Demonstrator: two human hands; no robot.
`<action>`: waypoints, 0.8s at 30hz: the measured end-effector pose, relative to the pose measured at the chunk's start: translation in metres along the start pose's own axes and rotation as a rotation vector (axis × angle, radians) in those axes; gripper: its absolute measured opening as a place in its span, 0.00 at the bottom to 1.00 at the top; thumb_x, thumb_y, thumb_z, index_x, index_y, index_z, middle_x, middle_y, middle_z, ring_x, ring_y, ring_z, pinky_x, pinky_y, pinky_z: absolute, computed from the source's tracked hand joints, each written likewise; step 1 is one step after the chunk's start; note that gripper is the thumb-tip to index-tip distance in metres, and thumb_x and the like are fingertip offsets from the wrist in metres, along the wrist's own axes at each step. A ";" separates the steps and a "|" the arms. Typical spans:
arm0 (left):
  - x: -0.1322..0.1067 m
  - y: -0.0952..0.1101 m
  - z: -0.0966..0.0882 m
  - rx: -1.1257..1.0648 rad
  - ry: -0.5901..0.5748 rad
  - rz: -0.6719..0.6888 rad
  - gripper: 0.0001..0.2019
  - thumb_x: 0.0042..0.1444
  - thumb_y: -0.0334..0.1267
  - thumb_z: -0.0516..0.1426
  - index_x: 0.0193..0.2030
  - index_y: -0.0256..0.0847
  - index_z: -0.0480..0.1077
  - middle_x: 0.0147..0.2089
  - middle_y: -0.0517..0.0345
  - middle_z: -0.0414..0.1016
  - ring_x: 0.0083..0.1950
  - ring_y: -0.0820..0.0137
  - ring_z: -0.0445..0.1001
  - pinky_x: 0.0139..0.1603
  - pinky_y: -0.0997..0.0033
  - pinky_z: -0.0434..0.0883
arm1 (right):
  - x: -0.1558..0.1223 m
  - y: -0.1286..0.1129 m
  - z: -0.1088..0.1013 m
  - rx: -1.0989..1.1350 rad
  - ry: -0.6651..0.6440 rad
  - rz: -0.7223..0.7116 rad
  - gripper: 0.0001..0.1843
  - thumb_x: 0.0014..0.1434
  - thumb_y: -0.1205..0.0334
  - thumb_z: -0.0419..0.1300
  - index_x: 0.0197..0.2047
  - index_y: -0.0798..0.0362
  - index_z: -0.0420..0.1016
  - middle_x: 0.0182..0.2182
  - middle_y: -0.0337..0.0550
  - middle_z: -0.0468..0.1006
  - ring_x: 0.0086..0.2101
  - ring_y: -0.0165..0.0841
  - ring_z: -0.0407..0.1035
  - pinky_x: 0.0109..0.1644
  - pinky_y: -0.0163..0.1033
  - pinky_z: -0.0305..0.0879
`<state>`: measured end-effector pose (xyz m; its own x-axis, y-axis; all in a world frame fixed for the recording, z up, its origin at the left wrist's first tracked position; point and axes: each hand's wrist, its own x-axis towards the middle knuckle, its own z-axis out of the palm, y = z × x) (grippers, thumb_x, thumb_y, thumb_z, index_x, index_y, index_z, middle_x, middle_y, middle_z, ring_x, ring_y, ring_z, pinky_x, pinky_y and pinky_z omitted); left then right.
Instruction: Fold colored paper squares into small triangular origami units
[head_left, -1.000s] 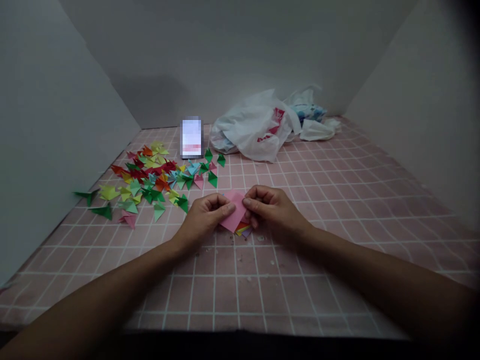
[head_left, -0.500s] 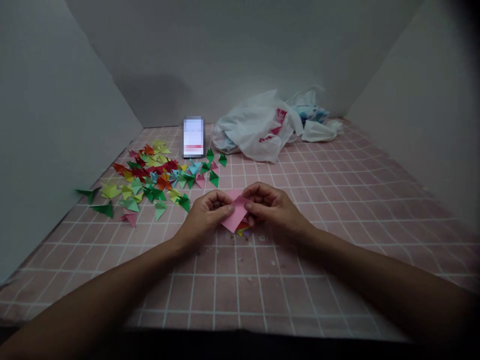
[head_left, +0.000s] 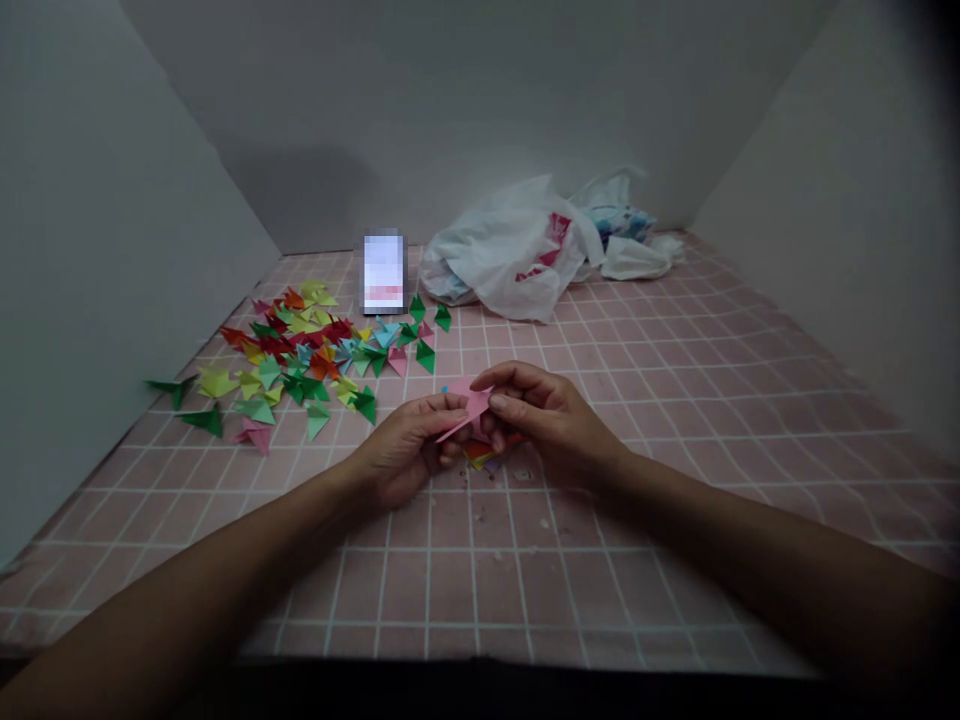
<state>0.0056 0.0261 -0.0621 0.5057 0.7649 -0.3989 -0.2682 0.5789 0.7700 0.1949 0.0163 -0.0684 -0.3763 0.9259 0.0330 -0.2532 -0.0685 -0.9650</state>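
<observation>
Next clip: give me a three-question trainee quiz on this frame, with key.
1. True or false: the left hand and the right hand both hold the pink paper.
2. The pile of folded paper pieces lies: A) left of the hands, B) right of them, C) between them and the person.
3. What lies on the table under the hands?
Key: 1 true; 2 A; 3 small stack of coloured paper.

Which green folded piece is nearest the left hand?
The dark green one at the pile's near right corner, just left of the left hand; other greens lie farther off.
</observation>
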 end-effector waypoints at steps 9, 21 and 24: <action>0.000 -0.003 -0.001 0.027 -0.057 -0.047 0.10 0.54 0.40 0.65 0.38 0.39 0.71 0.24 0.63 0.68 0.20 0.80 0.61 0.21 0.81 0.55 | -0.001 -0.003 0.005 -0.304 0.170 -0.137 0.11 0.59 0.55 0.64 0.29 0.52 0.75 0.22 0.34 0.70 0.23 0.27 0.62 0.28 0.34 0.59; -0.003 -0.006 -0.005 0.419 0.140 0.413 0.21 0.54 0.57 0.66 0.42 0.40 0.74 0.28 0.62 0.71 0.26 0.74 0.66 0.28 0.74 0.63 | 0.001 0.001 0.000 -0.317 0.271 -0.098 0.15 0.58 0.52 0.64 0.25 0.52 0.72 0.22 0.36 0.67 0.24 0.28 0.57 0.27 0.35 0.53; -0.004 -0.003 -0.001 0.503 0.186 0.473 0.16 0.48 0.47 0.70 0.34 0.40 0.72 0.25 0.65 0.68 0.25 0.76 0.62 0.27 0.75 0.61 | 0.000 0.001 0.001 -0.318 0.248 -0.085 0.17 0.59 0.52 0.64 0.24 0.52 0.70 0.22 0.35 0.65 0.24 0.28 0.56 0.27 0.35 0.52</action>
<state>0.0033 0.0213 -0.0637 0.2684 0.9633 -0.0091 0.0087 0.0070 0.9999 0.1937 0.0163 -0.0691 -0.1295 0.9875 0.0900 0.0282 0.0944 -0.9951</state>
